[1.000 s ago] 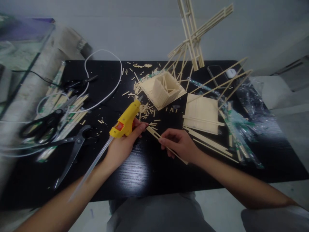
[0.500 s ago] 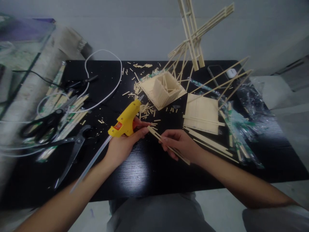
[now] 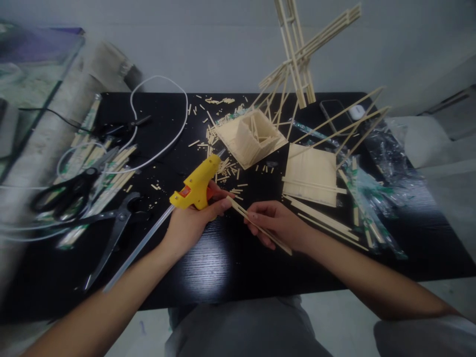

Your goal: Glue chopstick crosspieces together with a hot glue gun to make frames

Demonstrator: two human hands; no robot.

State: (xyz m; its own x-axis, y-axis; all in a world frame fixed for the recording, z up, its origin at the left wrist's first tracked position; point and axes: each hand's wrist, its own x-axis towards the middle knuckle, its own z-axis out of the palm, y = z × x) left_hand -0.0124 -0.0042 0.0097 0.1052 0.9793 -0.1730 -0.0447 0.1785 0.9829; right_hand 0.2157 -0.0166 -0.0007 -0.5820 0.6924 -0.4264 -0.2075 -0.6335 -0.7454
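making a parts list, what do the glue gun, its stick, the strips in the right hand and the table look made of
Glue gun: likely moulded plastic, satin, smooth yellow surface. Glue stick: probably hot-melt resin, translucent and whitish. Strips: apparently bare wood or bamboo, matt and pale. Table: perhaps wood or laminate, semi-gloss black, grain lines in the glare.

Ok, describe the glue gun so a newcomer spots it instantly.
On the black table, left of centre, find the person's left hand. It holds the glue gun, a long translucent stick trailing from its rear. Its yellow body stands out from the pale wood scraps.
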